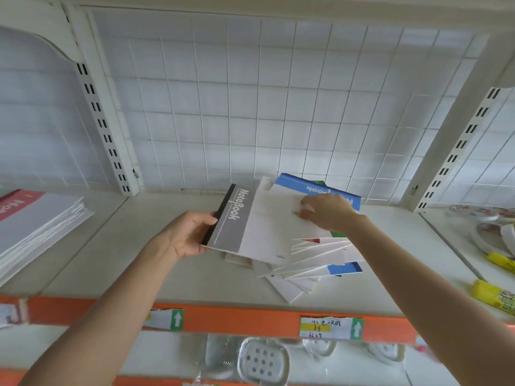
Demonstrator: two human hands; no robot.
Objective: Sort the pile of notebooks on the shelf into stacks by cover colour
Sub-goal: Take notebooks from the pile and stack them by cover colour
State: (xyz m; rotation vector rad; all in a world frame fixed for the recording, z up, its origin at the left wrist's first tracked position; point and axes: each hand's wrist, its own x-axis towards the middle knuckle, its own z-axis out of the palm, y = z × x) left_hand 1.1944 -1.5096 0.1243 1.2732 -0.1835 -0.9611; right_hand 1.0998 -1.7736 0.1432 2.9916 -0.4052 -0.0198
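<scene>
You are gripping the grey notebook point(234, 218) by its black spine in your left hand point(185, 236), thumb on top and fingers curled underneath, and it is tilting up off the pile point(320, 263) directly beneath it. Your right hand point(327, 211) is lying on a white cover at the far side of that notebook with its fingers bent. Whether it is pinching an edge or only pressing down, I cannot tell.

The pile under your right hand is fanning out loosely, and some corners are pointing towards the orange strip point(237, 319) at the front of the shelf point(139, 260). If you are dragging the grey notebook sideways instead of lifting it, it is likely to be pulling the slick covers below along with it. Some could slide over that front edge.

A blue notebook point(289, 181) is sticking out beyond your right hand's fingertips. Well out past your left hand a red-covered stack point(36, 218) is waiting, with bare shelf between. Yellow packets point(493, 295) are lying well outside your right forearm, near enough for an elbow to be catching them.
</scene>
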